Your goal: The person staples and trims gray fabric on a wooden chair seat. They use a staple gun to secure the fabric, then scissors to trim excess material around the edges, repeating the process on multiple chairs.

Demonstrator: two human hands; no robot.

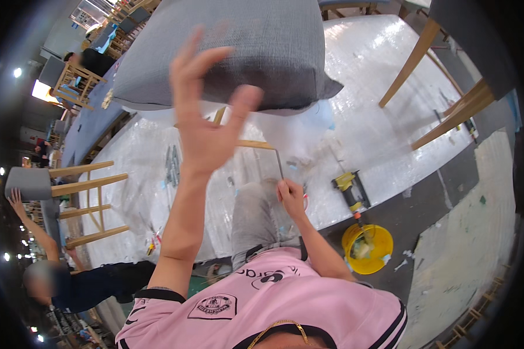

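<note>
A large grey upholstered stool or chair seat point(239, 46) fills the top middle, its dark underside edge facing me. My left hand point(206, 134) is raised in front of it with fingers spread, slightly blurred and holding nothing; whether the fingertips touch the fabric I cannot tell. Below the seat, a wooden rail point(256, 144) shows partly. My right hand point(291, 196) is closed around the lower end of a thin dark metal rod point(279, 164), whose upper end meets the rail's end. Thin white sheeting point(285, 131) hangs under the seat.
A yellow-and-black power tool point(350, 191) lies right of my right hand, beside a yellow bucket point(368, 249) of scraps. Plastic film point(361, 75) covers the work surface. Wooden chair legs point(413, 61) stand at right. At left, a co-worker point(99, 285) touches another grey stool point(29, 183).
</note>
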